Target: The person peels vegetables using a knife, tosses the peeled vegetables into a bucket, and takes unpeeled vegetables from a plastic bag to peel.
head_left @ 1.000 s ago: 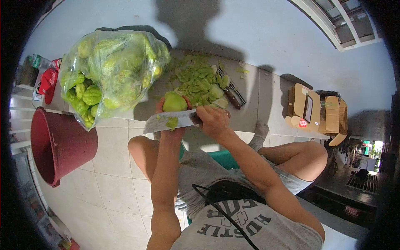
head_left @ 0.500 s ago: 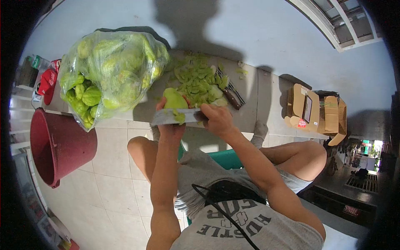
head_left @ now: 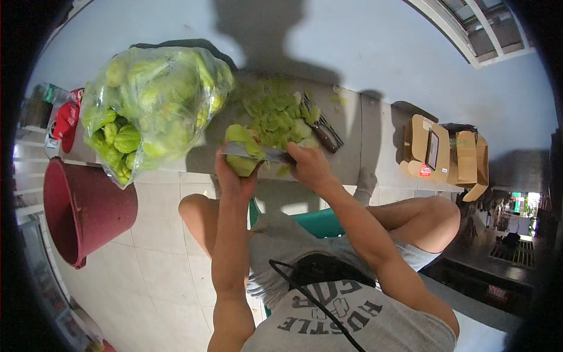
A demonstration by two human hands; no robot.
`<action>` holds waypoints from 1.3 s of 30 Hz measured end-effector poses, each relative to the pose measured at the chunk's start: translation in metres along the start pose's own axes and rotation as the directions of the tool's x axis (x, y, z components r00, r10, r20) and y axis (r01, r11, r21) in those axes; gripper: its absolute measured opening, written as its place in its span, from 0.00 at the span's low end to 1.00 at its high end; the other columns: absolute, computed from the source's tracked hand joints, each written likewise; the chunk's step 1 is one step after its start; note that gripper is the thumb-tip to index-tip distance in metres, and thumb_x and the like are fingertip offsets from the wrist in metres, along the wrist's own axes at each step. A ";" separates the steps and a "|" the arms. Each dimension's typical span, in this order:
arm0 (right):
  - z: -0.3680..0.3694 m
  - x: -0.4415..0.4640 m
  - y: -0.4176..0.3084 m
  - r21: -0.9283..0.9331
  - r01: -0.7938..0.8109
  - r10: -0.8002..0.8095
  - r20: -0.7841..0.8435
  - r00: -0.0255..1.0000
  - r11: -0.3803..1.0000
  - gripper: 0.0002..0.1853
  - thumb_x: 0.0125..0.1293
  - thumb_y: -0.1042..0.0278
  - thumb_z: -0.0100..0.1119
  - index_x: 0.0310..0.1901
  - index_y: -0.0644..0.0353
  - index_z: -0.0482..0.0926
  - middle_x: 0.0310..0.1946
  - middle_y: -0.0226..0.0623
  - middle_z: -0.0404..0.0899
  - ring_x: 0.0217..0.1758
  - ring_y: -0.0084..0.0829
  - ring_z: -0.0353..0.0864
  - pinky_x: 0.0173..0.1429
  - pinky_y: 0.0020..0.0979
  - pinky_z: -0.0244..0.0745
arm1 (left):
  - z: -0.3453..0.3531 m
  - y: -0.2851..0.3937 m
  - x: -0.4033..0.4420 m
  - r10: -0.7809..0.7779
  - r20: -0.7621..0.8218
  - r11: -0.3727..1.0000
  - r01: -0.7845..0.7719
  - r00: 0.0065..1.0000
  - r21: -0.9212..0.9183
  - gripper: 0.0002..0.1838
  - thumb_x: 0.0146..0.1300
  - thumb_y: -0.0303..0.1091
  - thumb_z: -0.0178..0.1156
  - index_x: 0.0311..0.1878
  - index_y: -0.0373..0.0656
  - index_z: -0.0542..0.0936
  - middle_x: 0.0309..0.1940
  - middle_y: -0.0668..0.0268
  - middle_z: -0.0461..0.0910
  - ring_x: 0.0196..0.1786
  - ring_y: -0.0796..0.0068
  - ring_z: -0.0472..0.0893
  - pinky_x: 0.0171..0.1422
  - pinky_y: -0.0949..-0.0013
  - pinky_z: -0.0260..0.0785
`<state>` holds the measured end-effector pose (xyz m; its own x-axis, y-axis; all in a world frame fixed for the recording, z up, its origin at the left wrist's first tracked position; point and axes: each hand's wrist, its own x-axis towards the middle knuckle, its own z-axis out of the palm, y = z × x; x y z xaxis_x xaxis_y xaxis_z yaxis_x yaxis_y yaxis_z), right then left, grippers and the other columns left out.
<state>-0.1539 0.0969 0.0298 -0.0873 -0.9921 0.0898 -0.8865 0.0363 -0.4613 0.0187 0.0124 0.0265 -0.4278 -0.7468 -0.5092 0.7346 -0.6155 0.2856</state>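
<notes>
- Left hand (head_left: 236, 180): closed around the lower side of a green fruit (head_left: 240, 166), fingers curled to support it; the fruit is held above the front part of the surface
- Right hand (head_left: 311, 166): closed in a grip on the handle end of a knife (head_left: 277, 155); the blade extends leftward across the fruit, with a piece of peel (head_left: 253, 146) at the blade
- Surface (head_left: 346, 167): grey and tiled, set against a pale wall (head_left: 381, 47); carries a heap of green peelings (head_left: 275, 120) beyond the hands
- Brown-handled tool (head_left: 324, 139): lies at the right edge of the heap
- Clear plastic bag (head_left: 170, 88): filled with green fruit, located left of the heap
- Cardboard box (head_left: 425, 132): located at the far right, flaps open
- Maroon bucket (head_left: 108, 202): located at left, beside the light-tiled floor (head_left: 161, 258)
- Window frame (head_left: 469, 32): visible at upper right
</notes>
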 end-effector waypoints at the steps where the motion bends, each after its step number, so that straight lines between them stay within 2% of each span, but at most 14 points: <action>1: -0.003 0.003 -0.005 0.019 0.005 -0.005 -0.017 1.000 1.000 0.18 0.47 0.78 0.63 0.39 0.57 0.67 0.25 0.49 0.76 0.33 0.56 0.80 0.32 0.50 0.71 | -0.001 -0.001 0.001 -0.010 0.014 0.999 0.011 1.000 -0.049 0.25 0.68 0.51 0.48 0.60 0.45 0.72 0.52 0.55 0.78 0.54 0.57 0.79 0.59 0.46 0.71; 5: -0.004 0.009 -0.004 0.031 -0.002 0.003 -0.019 1.000 1.000 0.16 0.48 0.78 0.63 0.38 0.57 0.68 0.23 0.49 0.76 0.32 0.55 0.80 0.31 0.50 0.70 | -0.004 -0.002 0.002 -0.004 0.028 1.000 0.004 1.000 0.002 0.26 0.69 0.52 0.44 0.62 0.45 0.72 0.53 0.54 0.78 0.55 0.56 0.78 0.58 0.46 0.72; 7: -0.003 0.010 0.002 0.010 -0.028 0.028 0.020 0.999 1.000 0.15 0.50 0.77 0.62 0.37 0.58 0.67 0.22 0.50 0.75 0.32 0.56 0.79 0.31 0.49 0.70 | -0.006 0.002 0.003 -0.031 0.104 0.997 0.024 0.994 0.074 0.26 0.70 0.51 0.42 0.62 0.45 0.72 0.54 0.54 0.78 0.56 0.56 0.78 0.56 0.47 0.75; 11: -0.001 0.005 0.001 0.049 0.016 -0.014 -0.041 0.999 0.999 0.14 0.51 0.76 0.61 0.37 0.58 0.68 0.23 0.50 0.76 0.32 0.56 0.79 0.31 0.50 0.70 | -0.003 -0.002 -0.004 -0.053 0.072 0.997 0.049 0.996 0.062 0.25 0.70 0.50 0.40 0.60 0.44 0.72 0.52 0.54 0.78 0.54 0.56 0.79 0.52 0.48 0.77; 16: -0.005 0.017 0.011 -0.053 -0.067 0.067 -0.006 0.998 0.996 0.14 0.51 0.76 0.62 0.38 0.58 0.69 0.24 0.50 0.77 0.32 0.56 0.80 0.33 0.51 0.71 | -0.005 -0.005 0.000 -0.106 0.032 0.988 0.102 0.994 0.120 0.26 0.66 0.52 0.47 0.59 0.42 0.72 0.50 0.54 0.78 0.53 0.54 0.79 0.50 0.47 0.77; 20: -0.006 0.011 0.016 -0.063 -0.115 0.116 0.000 0.993 0.991 0.15 0.51 0.76 0.62 0.39 0.58 0.68 0.26 0.50 0.78 0.34 0.56 0.80 0.34 0.52 0.72 | -0.003 -0.008 -0.007 -0.147 0.115 0.983 0.133 0.982 0.123 0.28 0.65 0.52 0.51 0.59 0.40 0.71 0.51 0.53 0.77 0.52 0.52 0.79 0.50 0.47 0.77; 22: -0.012 0.011 0.007 0.009 -0.003 0.003 0.003 1.000 1.000 0.15 0.51 0.76 0.62 0.40 0.57 0.69 0.27 0.50 0.78 0.35 0.56 0.80 0.35 0.51 0.73 | 0.003 -0.007 -0.008 -0.085 0.025 0.993 0.083 0.996 0.082 0.29 0.64 0.51 0.52 0.60 0.39 0.71 0.50 0.52 0.77 0.49 0.50 0.80 0.50 0.47 0.77; 26: -0.013 0.012 0.000 0.012 0.026 -0.026 -0.005 1.000 1.000 0.15 0.52 0.76 0.61 0.41 0.57 0.69 0.27 0.51 0.78 0.35 0.55 0.80 0.35 0.51 0.73 | 0.002 -0.005 -0.004 -0.063 0.057 0.998 0.063 0.996 0.003 0.29 0.63 0.50 0.53 0.61 0.38 0.70 0.50 0.50 0.77 0.49 0.49 0.80 0.51 0.47 0.77; 28: -0.004 0.016 0.010 -0.075 -0.099 0.101 0.025 0.995 0.992 0.15 0.52 0.76 0.61 0.40 0.58 0.69 0.26 0.51 0.78 0.34 0.56 0.80 0.36 0.51 0.74 | -0.004 -0.003 -0.003 -0.129 0.147 0.987 0.112 0.981 0.116 0.30 0.63 0.50 0.54 0.62 0.39 0.70 0.50 0.50 0.77 0.50 0.49 0.79 0.52 0.47 0.76; 32: 0.001 0.025 0.028 -0.151 -0.235 0.250 0.095 0.964 0.960 0.12 0.55 0.73 0.59 0.41 0.58 0.69 0.28 0.51 0.80 0.35 0.55 0.82 0.37 0.52 0.75 | 0.000 -0.004 -0.008 -0.166 0.226 0.982 0.140 0.960 0.125 0.30 0.63 0.50 0.55 0.61 0.38 0.70 0.49 0.50 0.77 0.49 0.50 0.80 0.51 0.48 0.76; 35: -0.006 0.016 0.019 -0.096 -0.218 0.227 0.098 0.969 0.971 0.12 0.56 0.72 0.58 0.41 0.59 0.70 0.28 0.53 0.80 0.36 0.56 0.82 0.38 0.53 0.74 | -0.001 -0.006 -0.007 -0.138 0.186 0.989 0.125 0.973 0.081 0.30 0.62 0.49 0.55 0.61 0.37 0.70 0.49 0.50 0.77 0.48 0.50 0.80 0.51 0.50 0.76; 37: -0.012 0.015 0.011 0.051 -0.153 0.152 0.012 0.988 0.987 0.11 0.58 0.72 0.57 0.42 0.60 0.70 0.28 0.56 0.79 0.36 0.57 0.81 0.38 0.54 0.72 | -0.001 -0.002 -0.002 -0.132 0.235 0.991 0.123 0.963 0.052 0.29 0.64 0.48 0.55 0.61 0.36 0.69 0.51 0.49 0.76 0.51 0.50 0.79 0.54 0.50 0.75; 38: -0.011 0.017 0.011 0.052 -0.153 0.153 0.010 0.988 0.987 0.11 0.58 0.72 0.57 0.42 0.60 0.70 0.28 0.56 0.79 0.36 0.57 0.81 0.38 0.54 0.72 | 0.000 -0.002 0.000 -0.132 0.236 0.991 0.123 0.963 0.053 0.29 0.64 0.48 0.55 0.61 0.36 0.69 0.51 0.49 0.76 0.51 0.50 0.79 0.54 0.50 0.75; 39: -0.009 0.021 0.011 0.142 -0.212 0.222 -0.059 0.973 0.967 0.09 0.59 0.73 0.57 0.39 0.62 0.69 0.27 0.56 0.77 0.35 0.59 0.79 0.36 0.53 0.70 | 0.003 -0.002 0.001 -0.101 0.196 0.992 0.113 0.975 -0.053 0.29 0.65 0.48 0.55 0.61 0.37 0.69 0.52 0.49 0.75 0.54 0.50 0.78 0.57 0.50 0.74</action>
<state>-0.1697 0.0779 0.0349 -0.3084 -0.9505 0.0371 -0.7743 0.2282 -0.5902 0.0150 0.0118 0.0276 -0.5944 -0.7160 -0.3662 0.7086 -0.6816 0.1824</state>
